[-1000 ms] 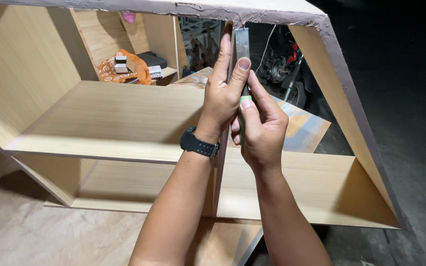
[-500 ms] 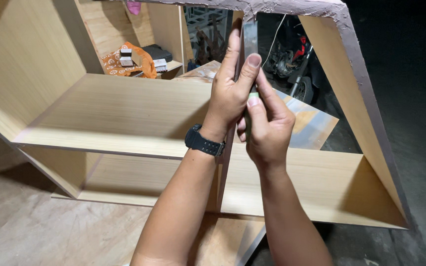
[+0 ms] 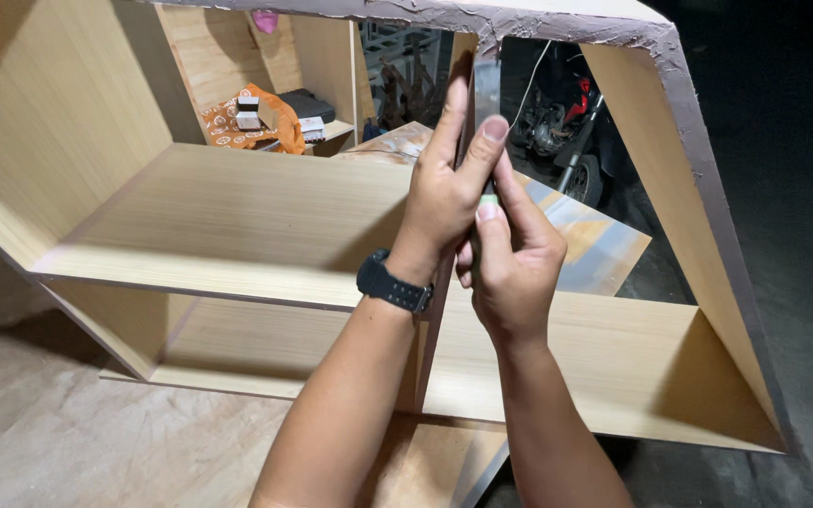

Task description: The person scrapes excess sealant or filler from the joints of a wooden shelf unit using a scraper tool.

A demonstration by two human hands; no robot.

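My left hand [image 3: 444, 198], with a black watch [image 3: 392, 285] on its wrist, lies along the front edge of the upright divider [image 3: 428, 357] of a light wooden cabinet. Its fingers point up and its thumb pinches the edge. Just below and to the right, my right hand [image 3: 515, 268] is closed around a small object with a green tip [image 3: 488, 199], held against the same edge. Most of that object is hidden in the fist. The divider's upper part is covered by both hands.
The cabinet has a wide middle shelf [image 3: 237, 216], a slanted right side [image 3: 689, 216] and a rough grey top edge [image 3: 519, 19]. Behind it are an orange cloth [image 3: 228, 127] with small boxes, a glossy board [image 3: 595, 235] and a parked motorcycle [image 3: 571, 122]. Pale sheeting [image 3: 49, 423] covers the floor.
Both hands stay on the divider's edge. My left thumb has slid slightly up the edge, and the view has drawn a little closer.
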